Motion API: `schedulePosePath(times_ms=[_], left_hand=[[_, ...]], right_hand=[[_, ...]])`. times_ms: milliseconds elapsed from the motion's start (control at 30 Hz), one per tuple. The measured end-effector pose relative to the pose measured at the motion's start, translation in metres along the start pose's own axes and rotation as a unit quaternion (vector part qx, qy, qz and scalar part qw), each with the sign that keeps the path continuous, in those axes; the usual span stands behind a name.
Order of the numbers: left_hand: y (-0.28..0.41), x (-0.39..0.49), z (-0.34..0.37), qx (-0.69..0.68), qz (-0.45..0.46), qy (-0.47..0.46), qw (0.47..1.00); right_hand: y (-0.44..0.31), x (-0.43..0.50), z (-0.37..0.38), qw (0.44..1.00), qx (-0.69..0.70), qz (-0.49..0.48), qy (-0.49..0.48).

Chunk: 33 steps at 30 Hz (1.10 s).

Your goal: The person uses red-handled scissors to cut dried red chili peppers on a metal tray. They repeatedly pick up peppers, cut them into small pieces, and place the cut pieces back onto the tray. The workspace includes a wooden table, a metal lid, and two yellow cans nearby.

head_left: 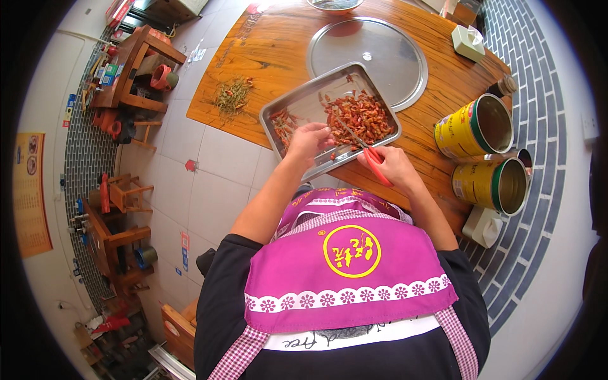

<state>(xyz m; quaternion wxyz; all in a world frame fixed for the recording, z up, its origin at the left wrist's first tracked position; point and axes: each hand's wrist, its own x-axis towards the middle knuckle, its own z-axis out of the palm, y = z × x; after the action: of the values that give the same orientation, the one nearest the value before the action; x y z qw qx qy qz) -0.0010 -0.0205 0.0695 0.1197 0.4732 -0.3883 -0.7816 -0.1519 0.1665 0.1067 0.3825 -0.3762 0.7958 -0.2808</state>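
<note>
A rectangular metal tray (311,102) lies at a slant before me, its near corner past the table edge. On its right side is a heap of cut dried red chilies (363,116); on its left are longer dried chilies (284,124). My right hand (393,166) grips scissors (378,166) by their red handles, with the blades reaching over the heap. Above the middle of the tray, my left hand (311,138) has its fingertips pinched together close to the blades. Whatever may be between them is too small to make out.
A pile of dry stems (232,97) lies left of the tray on the wooden table (280,47). Behind the tray is a round metal lid (370,52), partly under it. Yellow tins (458,128) and tissue boxes (468,42) stand along the brick-patterned wall at right.
</note>
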Motion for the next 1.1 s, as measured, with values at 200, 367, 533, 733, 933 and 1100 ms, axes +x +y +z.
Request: schedulePosePath(times_ms=[200, 367, 533, 733, 933, 1100], left_hand=[[0.005, 0.009, -0.005, 0.061, 0.029, -0.047, 0.997], [0.006, 0.011, 0.008, 0.211, 0.092, -0.056, 0.972], [0.007, 0.01, 0.023, 0.275, 0.139, -0.044, 0.95], [0.019, 0.02, 0.031, 0.314, 0.052, -0.053, 0.947], [-0.004, 0.054, 0.028, 0.353, 0.024, -0.05, 0.934], [-0.013, 0.064, 0.028, 0.381, 0.017, -0.04, 0.923]], right_hand=[[0.007, 0.001, -0.011, 0.995, 0.033, 0.033, -0.089], [0.002, 0.013, -0.008, 0.992, 0.036, 0.043, -0.11], [0.014, 0.027, 0.005, 0.992, 0.058, 0.045, -0.1], [0.022, 0.033, 0.011, 0.986, 0.107, 0.082, -0.102], [0.026, 0.035, 0.017, 0.983, 0.112, 0.113, -0.096], [0.028, 0.034, 0.018, 0.983, 0.113, 0.114, -0.094]])
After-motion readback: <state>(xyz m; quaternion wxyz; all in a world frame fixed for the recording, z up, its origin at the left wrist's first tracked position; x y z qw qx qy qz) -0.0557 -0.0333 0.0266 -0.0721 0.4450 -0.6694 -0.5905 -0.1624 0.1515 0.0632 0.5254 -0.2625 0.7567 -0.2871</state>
